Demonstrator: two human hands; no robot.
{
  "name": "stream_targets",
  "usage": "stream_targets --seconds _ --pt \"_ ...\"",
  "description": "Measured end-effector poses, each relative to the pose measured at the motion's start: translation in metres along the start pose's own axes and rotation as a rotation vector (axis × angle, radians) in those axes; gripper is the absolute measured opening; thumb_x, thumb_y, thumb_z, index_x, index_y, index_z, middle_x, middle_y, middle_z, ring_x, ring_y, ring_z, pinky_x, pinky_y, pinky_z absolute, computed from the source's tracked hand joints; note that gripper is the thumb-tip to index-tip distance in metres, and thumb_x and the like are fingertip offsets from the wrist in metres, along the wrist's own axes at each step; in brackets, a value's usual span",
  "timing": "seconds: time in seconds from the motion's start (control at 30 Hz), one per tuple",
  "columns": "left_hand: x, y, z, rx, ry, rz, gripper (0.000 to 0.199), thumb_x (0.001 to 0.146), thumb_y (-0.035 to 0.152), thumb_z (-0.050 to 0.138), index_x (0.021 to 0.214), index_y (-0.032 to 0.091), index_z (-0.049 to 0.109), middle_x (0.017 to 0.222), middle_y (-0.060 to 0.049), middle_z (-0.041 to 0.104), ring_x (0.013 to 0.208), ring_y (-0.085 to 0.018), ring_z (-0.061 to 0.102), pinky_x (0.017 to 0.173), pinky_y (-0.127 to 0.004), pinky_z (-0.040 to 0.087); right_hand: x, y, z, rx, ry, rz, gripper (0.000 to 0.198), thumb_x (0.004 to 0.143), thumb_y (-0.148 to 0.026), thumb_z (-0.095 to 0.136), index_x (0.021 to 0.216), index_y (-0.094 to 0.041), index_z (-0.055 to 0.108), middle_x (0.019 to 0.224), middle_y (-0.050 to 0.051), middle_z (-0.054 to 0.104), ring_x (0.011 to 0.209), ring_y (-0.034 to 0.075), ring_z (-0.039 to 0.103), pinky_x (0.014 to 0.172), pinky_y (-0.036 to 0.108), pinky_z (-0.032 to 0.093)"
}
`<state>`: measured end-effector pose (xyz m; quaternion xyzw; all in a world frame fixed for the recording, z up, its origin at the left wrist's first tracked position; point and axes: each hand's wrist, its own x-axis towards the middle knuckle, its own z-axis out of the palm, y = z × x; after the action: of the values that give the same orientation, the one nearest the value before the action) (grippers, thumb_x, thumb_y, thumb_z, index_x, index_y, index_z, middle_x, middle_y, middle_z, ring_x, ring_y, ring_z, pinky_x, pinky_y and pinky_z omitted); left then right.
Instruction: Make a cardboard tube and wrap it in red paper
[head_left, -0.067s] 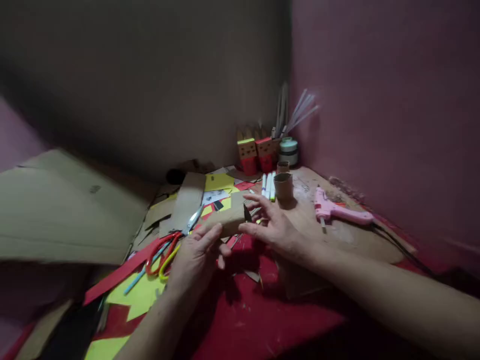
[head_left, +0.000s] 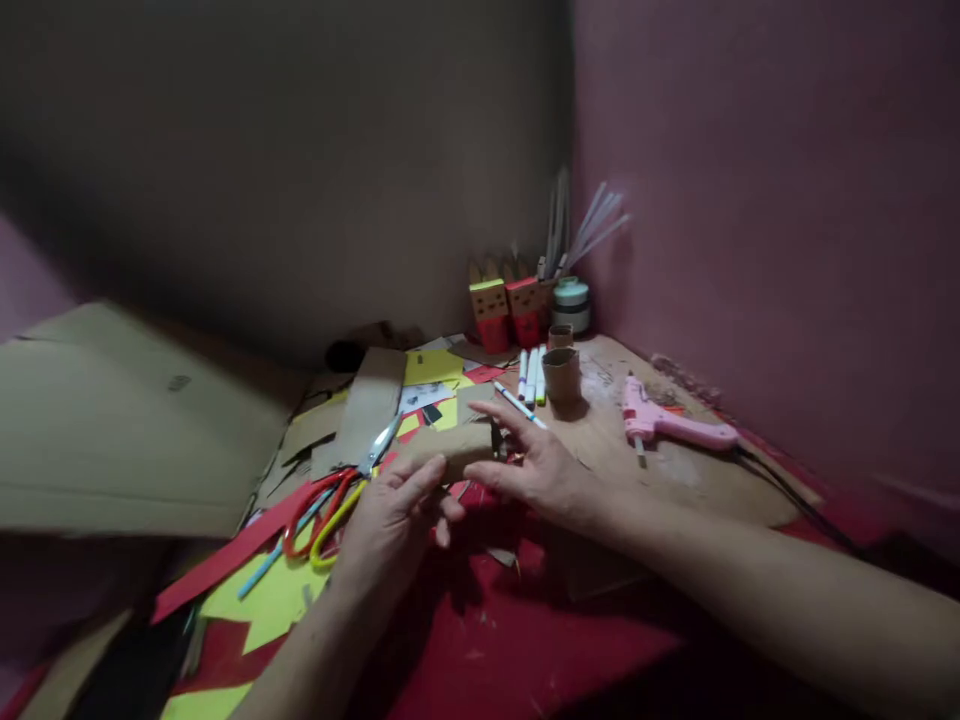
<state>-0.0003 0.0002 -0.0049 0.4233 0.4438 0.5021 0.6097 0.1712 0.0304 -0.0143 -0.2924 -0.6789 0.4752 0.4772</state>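
A brown cardboard tube (head_left: 463, 440) lies sideways above the red tabletop, its dark open end facing right. My left hand (head_left: 401, 505) grips its left part, thumb on the near side and fingers curled beneath. Around the right end, the thumb and forefinger of my right hand (head_left: 544, 470) are closed below and above the rim; the other fingers are partly hidden behind. Left of the tube, scissors with red and yellow handles (head_left: 330, 520) rest on paper. Two short upright cardboard tubes stand beyond my right hand, the nearer one (head_left: 562, 378) being larger.
A pink glue gun (head_left: 675, 422) with a black cord lies at right. Several markers (head_left: 532, 375) are behind the hands. Two box figures with faces (head_left: 491, 315) stand by a jar (head_left: 571, 305) and white sticks. Yellow paper (head_left: 262, 600), a red strip (head_left: 232, 565) and cardboard fill the left.
My right hand has shifted slightly left, its fingers now covering more of the tube's open end. The whole view has moved a little. My left hand keeps its hold.
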Motion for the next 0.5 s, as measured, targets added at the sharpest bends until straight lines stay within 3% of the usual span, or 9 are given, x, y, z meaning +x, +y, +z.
stream_targets --seconds 0.13,0.33,0.5 --pt "0.0003 -0.0053 -0.0051 -0.04 -0.06 -0.066 0.021 0.083 0.029 0.062 0.095 0.013 0.065 0.055 -0.002 0.065 0.039 -0.008 0.052 0.041 -0.015 0.041 -0.0034 0.0051 0.0026 -0.094 -0.039 -0.089 0.05 0.071 -0.013 0.069 0.118 -0.024 0.055 0.11 0.003 0.056 0.1 0.017 0.055 0.088 0.032 0.046" --pt "-0.0001 -0.0029 -0.0042 -0.054 0.005 -0.068 0.024 0.077 0.033 0.069 0.082 0.009 0.065 0.049 -0.003 0.063 0.035 -0.007 0.05 0.036 -0.015 0.037 -0.0033 0.0019 0.0022 -0.166 -0.021 -0.109 0.044 0.069 -0.019 0.074 0.111 -0.017 0.06 0.098 0.003 0.057 0.083 0.014 0.056 0.074 0.028 0.051" --pt "-0.0005 -0.0029 0.0027 -0.116 0.055 -0.046 0.035 0.069 0.025 0.076 0.098 0.011 0.062 0.071 -0.006 0.069 0.053 -0.013 0.062 0.039 -0.017 0.044 -0.0024 0.0043 0.0011 -0.169 -0.025 -0.114 0.037 0.073 -0.018 0.07 0.109 -0.019 0.06 0.099 0.003 0.057 0.087 0.014 0.057 0.077 0.029 0.051"
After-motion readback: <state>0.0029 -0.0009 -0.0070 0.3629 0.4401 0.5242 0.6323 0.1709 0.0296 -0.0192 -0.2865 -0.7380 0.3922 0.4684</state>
